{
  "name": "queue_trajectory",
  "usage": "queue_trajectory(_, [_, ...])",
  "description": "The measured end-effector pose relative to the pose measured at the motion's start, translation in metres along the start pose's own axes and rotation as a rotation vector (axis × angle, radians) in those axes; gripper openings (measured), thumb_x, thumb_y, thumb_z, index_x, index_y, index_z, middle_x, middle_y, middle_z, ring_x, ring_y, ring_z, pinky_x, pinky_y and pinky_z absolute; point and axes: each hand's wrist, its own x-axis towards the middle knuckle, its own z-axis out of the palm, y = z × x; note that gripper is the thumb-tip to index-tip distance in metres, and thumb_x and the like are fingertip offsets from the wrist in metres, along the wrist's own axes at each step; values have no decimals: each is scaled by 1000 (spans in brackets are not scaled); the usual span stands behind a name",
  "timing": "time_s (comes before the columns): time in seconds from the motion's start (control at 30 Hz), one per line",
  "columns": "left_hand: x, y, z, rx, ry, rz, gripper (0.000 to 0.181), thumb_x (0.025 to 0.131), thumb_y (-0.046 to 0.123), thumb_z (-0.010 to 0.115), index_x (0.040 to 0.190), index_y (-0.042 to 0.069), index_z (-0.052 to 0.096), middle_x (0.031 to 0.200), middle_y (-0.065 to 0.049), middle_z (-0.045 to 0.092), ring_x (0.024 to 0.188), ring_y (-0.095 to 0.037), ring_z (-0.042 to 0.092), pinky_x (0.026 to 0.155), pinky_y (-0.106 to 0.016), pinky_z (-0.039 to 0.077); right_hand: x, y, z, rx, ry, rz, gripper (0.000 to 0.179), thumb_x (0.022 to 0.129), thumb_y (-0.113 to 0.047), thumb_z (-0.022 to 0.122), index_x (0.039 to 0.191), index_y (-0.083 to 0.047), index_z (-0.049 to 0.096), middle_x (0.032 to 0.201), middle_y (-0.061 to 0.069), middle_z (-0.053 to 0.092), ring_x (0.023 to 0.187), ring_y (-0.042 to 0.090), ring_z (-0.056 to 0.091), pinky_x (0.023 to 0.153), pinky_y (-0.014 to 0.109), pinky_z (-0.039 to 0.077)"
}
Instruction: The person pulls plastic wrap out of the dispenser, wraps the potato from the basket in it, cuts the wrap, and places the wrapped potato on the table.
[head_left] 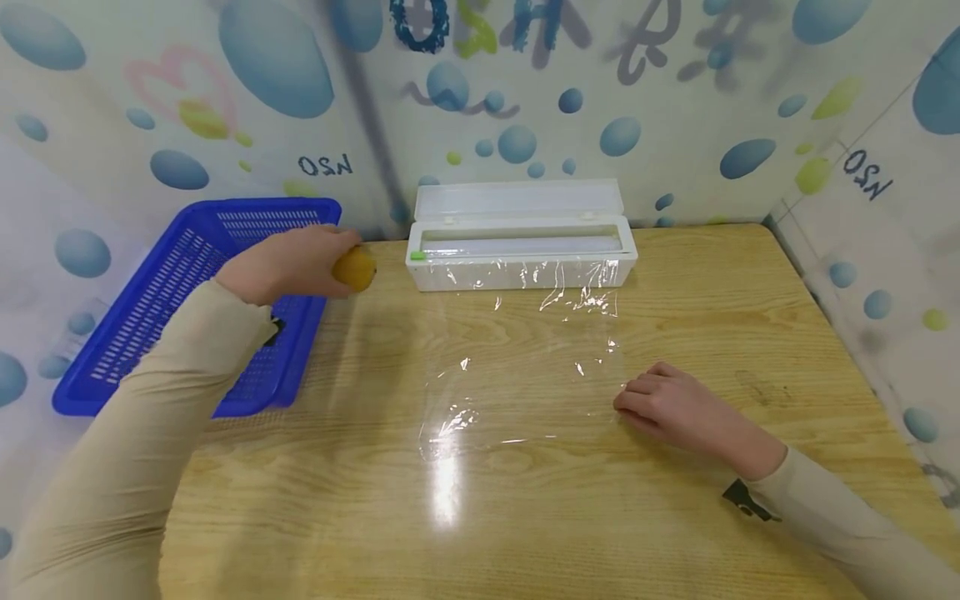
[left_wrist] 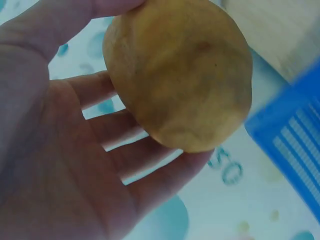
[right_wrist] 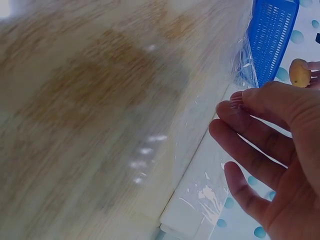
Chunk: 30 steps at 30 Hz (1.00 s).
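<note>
In the head view my left hand [head_left: 296,262] is raised beside the right rim of the blue basket. It grips a rounded yellow-orange fruit [left_wrist: 180,75], like a mango, with brownish blotches on its skin. Thumb and fingers lie around the fruit in the left wrist view. Low over the table on the right, my right hand [head_left: 678,412] pinches the corner of a clear sheet of cling film [head_left: 517,367] between thumb and forefinger [right_wrist: 235,107]; its other fingers are loosely spread. The film stretches from the white dispenser box [head_left: 521,273] toward the front of the table.
The blue slotted basket [head_left: 300,342] stands at the table's left edge, its inside partly hidden by my left arm. Behind the dispenser its raised lid [head_left: 517,198] leans near the patterned wall [head_left: 517,108]. Wood-grain tabletop [head_left: 712,317] extends right of the film.
</note>
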Motion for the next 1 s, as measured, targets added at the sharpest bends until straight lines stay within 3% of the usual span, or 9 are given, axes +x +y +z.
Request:
queue_trajectory(0.1, [9, 16, 4, 17, -11, 16, 43, 80, 18, 72, 117, 2, 54, 93, -11, 54, 82, -28, 49, 69, -42, 43, -1, -1, 0, 1, 7, 7, 17, 97, -20, 59, 84, -11, 66, 79, -4, 64, 70, 12, 59, 71, 37, 47])
queue_trajectory(0.17, [15, 26, 8, 31, -4, 57, 38, 79, 16, 72, 111, 3, 55, 91, -9, 53, 81, -27, 49, 69, -41, 43, -2, -2, 0, -1, -2, 15, 5, 89, -14, 68, 85, -11, 67, 79, -3, 65, 71, 13, 60, 71, 37, 47])
queue_trajectory(0.3, [26, 40, 20, 29, -7, 152, 30, 79, 13, 72, 101, 5, 55, 89, -8, 53, 80, -25, 50, 69, -38, 43, -2, -3, -1, -3, -32, 33, 17, 73, -6, 78, 86, -10, 67, 79, -3, 66, 72, 13, 61, 70, 38, 48])
queue_trajectory(0.5, [42, 57, 39, 77, -39, 195, 33, 78, 17, 73, 103, 5, 54, 87, -8, 54, 76, -25, 52, 65, -37, 47, -2, -3, -2, 8, -74, 42, 18, 73, -5, 78, 87, -11, 67, 81, -4, 65, 73, 13, 61, 71, 38, 49])
queue_trajectory(0.67, [48, 73, 50, 98, -43, 213, 39, 80, 25, 74, 109, 5, 56, 86, -6, 54, 74, -23, 52, 63, -34, 44, -1, -2, 1, 7, -67, -8, 18, 73, -5, 77, 85, -11, 66, 78, -5, 62, 71, 12, 58, 68, 37, 47])
queue_trajectory(1.0, [65, 104, 77, 72, -64, 362, 43, 85, 29, 71, 111, 5, 47, 74, 0, 50, 64, -16, 46, 55, -28, 37, 0, -5, 2, 5, -93, -10, 17, 74, -6, 76, 85, -12, 65, 79, -4, 62, 71, 13, 58, 66, 36, 46])
